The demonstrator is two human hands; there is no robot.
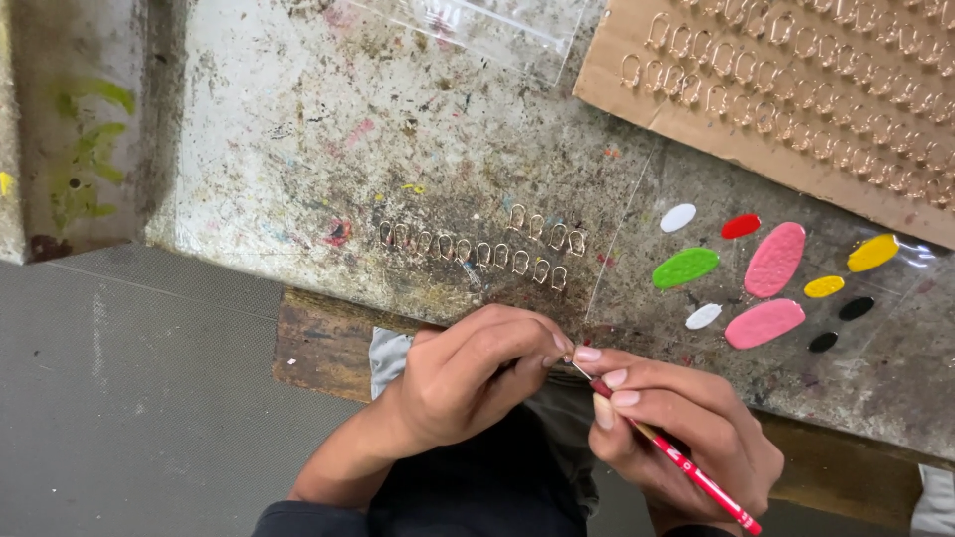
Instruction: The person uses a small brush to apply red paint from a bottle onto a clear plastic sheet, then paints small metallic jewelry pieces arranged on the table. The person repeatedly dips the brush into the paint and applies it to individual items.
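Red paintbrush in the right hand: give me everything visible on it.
The red paintbrush is thin and pencil-like, with a glossy red handle that bears pale markings and a slim metal ferrule at the front. It lies diagonally, tail toward the lower right and tip toward the upper left. The right hand pinches it near the ferrule. The tip meets the left hand's pinched fingertips, where any held piece is too small to make out. The bristles cannot be seen clearly.

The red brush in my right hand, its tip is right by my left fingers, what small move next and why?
Probably touch the red brush tip to the small piece pinched in your left hand: the tip already meets those fingers, and the paint blobs lie off to the right.
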